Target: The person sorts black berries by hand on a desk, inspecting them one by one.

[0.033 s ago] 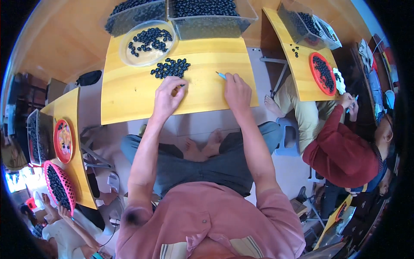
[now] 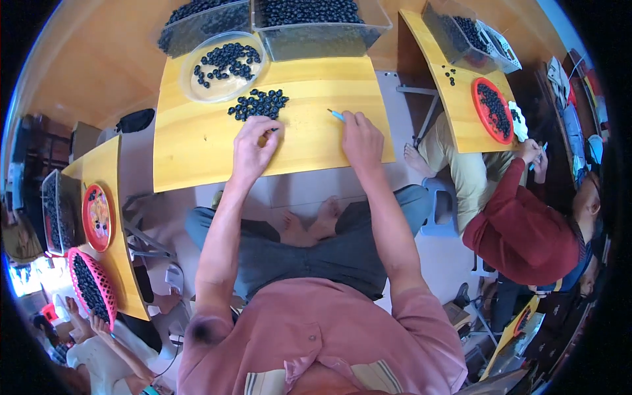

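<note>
My left hand (image 2: 255, 148) is closed in a pinch at the near side of a pile of small, shiny black balls (image 2: 259, 104) like beads. Between its thumb and fingertips sits one such black ball (image 2: 274, 130), mostly covered. Over the right part of the yellow table (image 2: 309, 148), my right hand (image 2: 363, 139) grips a slim light-blue pen-like tool (image 2: 337, 115). Its thin, dark tip points up and left, apart from the pile and from my left hand. The exact kind of tool is too small to tell.
Behind the pile stands a round clear tray (image 2: 197, 89) with scattered black balls. Clear bins (image 2: 316, 47) full of them line the far edge. At right, a person in a dark red sleeve (image 2: 520, 230) works near a red tray (image 2: 478, 118); another person's hand (image 2: 100, 326) touches a pink basket (image 2: 105, 280) at left.
</note>
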`<state>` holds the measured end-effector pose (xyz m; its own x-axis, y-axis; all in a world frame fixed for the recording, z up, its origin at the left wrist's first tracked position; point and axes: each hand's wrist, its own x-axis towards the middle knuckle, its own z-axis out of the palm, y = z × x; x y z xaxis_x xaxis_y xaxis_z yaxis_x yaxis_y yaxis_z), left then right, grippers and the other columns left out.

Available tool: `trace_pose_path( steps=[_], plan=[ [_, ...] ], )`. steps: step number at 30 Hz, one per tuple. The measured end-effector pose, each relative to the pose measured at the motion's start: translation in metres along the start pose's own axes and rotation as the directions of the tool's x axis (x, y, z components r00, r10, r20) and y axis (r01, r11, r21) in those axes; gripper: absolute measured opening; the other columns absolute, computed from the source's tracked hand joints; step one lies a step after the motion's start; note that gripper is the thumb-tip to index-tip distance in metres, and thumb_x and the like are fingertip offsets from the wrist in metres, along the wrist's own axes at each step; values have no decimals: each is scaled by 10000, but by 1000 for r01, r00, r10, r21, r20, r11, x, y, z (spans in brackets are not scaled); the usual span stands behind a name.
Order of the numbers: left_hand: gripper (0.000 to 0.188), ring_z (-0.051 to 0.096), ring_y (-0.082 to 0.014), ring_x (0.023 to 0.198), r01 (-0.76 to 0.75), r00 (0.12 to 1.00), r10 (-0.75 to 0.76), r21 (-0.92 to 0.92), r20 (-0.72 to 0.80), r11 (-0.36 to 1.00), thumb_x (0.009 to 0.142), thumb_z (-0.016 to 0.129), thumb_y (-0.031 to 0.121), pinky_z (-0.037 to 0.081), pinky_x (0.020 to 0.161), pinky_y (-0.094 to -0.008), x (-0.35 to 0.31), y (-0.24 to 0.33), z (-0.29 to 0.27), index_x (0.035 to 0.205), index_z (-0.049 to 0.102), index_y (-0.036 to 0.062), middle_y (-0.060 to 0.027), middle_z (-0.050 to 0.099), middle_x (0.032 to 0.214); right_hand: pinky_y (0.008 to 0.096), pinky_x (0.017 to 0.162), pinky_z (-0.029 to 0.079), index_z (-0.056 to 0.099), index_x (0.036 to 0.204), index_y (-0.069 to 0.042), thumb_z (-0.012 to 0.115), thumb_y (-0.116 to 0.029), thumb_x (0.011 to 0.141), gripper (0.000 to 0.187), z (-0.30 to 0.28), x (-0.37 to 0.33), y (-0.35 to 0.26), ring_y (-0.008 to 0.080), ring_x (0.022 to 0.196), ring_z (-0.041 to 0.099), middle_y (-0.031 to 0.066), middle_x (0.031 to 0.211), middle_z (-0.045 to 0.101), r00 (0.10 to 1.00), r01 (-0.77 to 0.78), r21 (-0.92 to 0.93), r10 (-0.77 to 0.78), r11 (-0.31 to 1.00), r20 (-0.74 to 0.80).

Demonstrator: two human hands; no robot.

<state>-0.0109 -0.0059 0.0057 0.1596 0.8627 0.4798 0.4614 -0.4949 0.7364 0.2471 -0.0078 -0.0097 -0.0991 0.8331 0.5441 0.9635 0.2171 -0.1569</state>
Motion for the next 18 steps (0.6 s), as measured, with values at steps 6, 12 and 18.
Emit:
trace_pose_path(
  steps=[6,12,18],
  plan=[
    [178,627,-135,831,185,975,-203,-180,-91,966,891,746,-44,532,759,-254,-5,5,22,1062,763,5,-73,682,1040,447,628,556,653,1009,-55,651,-87,881,132,6,-1,6,299,729,671,105,816,591,1000,-10,23,9,1000,30],
    [173,569,-85,801,286,955,-295,-174,-29,942,901,771,-38,487,713,-230,-4,9,41,1068,765,2,-38,639,1058,454,676,521,654,1042,-48,676,-153,934,152,-4,5,2,303,763,639,113,836,582,1000,-7,138,6,990,9],
    [165,572,-68,804,303,939,-331,-227,-97,926,904,768,-44,488,713,-214,-12,6,40,1065,759,-6,-32,643,1074,451,715,494,650,1121,-32,670,-146,944,211,-4,7,0,310,818,619,121,863,578,999,46,226,-47,973,-1]
  ],
)
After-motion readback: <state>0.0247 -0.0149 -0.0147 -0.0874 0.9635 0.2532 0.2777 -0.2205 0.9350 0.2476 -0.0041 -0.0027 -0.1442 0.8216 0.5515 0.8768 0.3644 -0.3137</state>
